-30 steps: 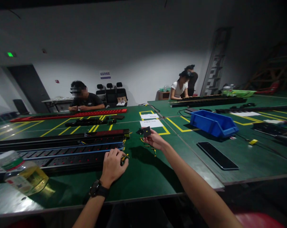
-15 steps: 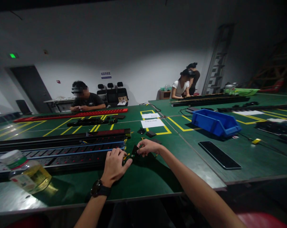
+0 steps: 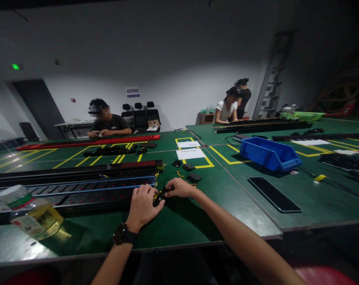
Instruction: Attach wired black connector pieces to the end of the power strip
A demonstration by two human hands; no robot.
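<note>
My left hand (image 3: 143,206), with a watch (image 3: 121,234) on its wrist, is closed over the near right end of a long black rail (image 3: 108,199) with rows of red dots. Thin yellow wires (image 3: 156,194) show at its fingertips. Just to the right, my right hand (image 3: 181,187) pinches a small black plate-like part (image 3: 163,192) against that end. The fingers partly hide the part, so I cannot tell whether it is joined to the rail. Small black blocks (image 3: 194,177) lie beyond my right hand.
A tilted-looking bottle of yellow liquid (image 3: 33,215) stands at the left. To the right are a phone (image 3: 274,194) and a blue bin (image 3: 268,154). Paper sheets (image 3: 191,154) lie ahead on the green table (image 3: 241,209). Co-workers (image 3: 109,120) work across it.
My right hand has moved left and brought the small black part up to the rail's end, beside my left fingertips. My left hand has stayed almost in place.
</note>
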